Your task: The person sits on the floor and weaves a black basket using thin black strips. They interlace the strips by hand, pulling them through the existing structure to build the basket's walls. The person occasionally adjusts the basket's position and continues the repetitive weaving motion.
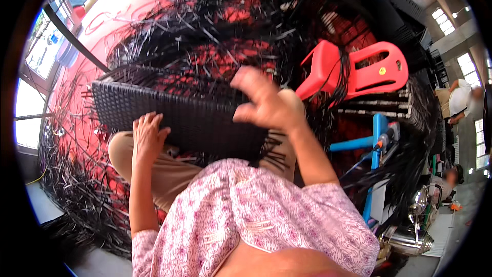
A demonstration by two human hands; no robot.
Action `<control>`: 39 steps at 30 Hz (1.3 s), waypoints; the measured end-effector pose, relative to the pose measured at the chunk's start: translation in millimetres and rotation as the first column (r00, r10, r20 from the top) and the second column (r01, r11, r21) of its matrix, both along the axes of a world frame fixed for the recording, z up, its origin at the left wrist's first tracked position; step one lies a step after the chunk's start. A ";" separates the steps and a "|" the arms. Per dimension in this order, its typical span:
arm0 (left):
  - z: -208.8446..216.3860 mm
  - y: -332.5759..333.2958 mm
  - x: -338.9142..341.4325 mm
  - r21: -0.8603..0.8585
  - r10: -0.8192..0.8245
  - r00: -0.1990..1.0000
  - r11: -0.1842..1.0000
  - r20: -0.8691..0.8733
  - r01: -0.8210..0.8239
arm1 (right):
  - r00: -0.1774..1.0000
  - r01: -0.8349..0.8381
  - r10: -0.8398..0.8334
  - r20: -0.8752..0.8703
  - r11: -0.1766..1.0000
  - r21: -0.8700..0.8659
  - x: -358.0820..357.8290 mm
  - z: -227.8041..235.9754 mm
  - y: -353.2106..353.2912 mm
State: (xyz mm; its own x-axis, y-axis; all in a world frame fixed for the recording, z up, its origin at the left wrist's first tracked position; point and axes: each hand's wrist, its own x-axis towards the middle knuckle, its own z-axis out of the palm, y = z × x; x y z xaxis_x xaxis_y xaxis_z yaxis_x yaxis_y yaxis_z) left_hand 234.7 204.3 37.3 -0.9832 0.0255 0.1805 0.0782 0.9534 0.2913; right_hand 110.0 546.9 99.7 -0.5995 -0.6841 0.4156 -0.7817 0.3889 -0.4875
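A long black woven panel (189,113), made of flat plastic-looking strips, stands across my lap between my knees. Its upper edge runs from left to right, and loose strip ends stick out at its lower right. Against the panel's near face rests my left hand (148,131), fingers stretched out flat. My right hand (266,103) is raised over the panel's right end, somewhat blurred, its fingers spread and nothing seen between them. I cannot make out whether it touches the upper edge.
Loose black strips (205,28) lie heaped over the red floor all around. To the right are a red plastic chair (379,69), a blue stand (376,143) with a tool on it, and metal pots (410,238). Other people (461,97) are at the far right and top.
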 end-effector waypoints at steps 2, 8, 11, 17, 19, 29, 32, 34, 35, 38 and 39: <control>16.8 16.6 -9.1 0.024 -0.039 0.999 0.999 -0.018 0.039 | 0.944 0.321 -0.327 -0.040 0.940 -0.113 -17.6 16.1 37.7; -9.0 17.4 -33.3 0.163 -0.140 0.988 0.975 -0.060 0.149 | 0.694 0.486 -0.277 0.665 0.862 -0.148 -32.5 -40.7 102.3; 14.4 37.8 -74.6 0.084 -0.160 0.983 0.982 -0.094 0.168 | 0.633 0.622 -0.412 0.655 0.775 -0.114 -24.9 -46.9 130.6; 52.5 47.5 -67.7 0.504 -0.293 0.953 0.836 0.074 0.218 | 0.624 0.636 -0.546 0.559 0.771 0.044 -5.9 -107.9 134.2; 92.5 76.3 -62.1 0.694 -0.427 0.902 0.669 0.063 0.268 | 0.642 0.606 -0.538 0.546 0.792 0.068 -3.6 -113.9 132.5; 165.2 135.1 -45.0 0.706 -0.812 0.417 0.008 -0.409 0.708 | 0.494 0.560 -0.440 0.750 0.821 0.113 -21.3 -102.5 110.0; 180.8 120.5 -50.2 0.775 -0.890 0.388 0.064 -0.240 0.629 | 0.553 0.520 -0.494 0.671 0.834 0.186 -21.9 -98.7 108.3; 169.5 119.0 -70.0 0.707 -0.845 0.327 -0.083 -0.424 0.702 | 0.519 0.517 -0.520 0.678 0.823 0.235 -20.6 -92.9 105.6; 161.5 116.1 -72.7 0.663 -0.801 0.323 -0.119 -0.504 0.739 | 0.551 0.529 -0.538 0.638 0.817 0.232 -19.1 -91.0 103.0; 150.0 95.2 -70.8 0.590 -0.735 0.411 0.018 -0.540 0.807 | 0.525 0.520 -0.555 0.645 0.809 0.273 -18.8 -84.7 103.0; 152.9 81.1 -77.4 0.675 -0.728 0.529 0.123 -0.437 0.727 | 0.493 0.506 -0.541 0.682 0.816 0.281 -20.4 -80.8 100.0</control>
State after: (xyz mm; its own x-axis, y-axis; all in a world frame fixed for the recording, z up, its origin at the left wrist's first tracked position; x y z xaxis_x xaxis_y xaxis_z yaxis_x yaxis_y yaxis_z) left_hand 157.3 285.4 190.2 -0.5803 0.5971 0.5537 0.6070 -0.1361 0.7830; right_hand 89.6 646.9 18.8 -0.9359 -0.1480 -0.3198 0.1563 0.6391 -0.7531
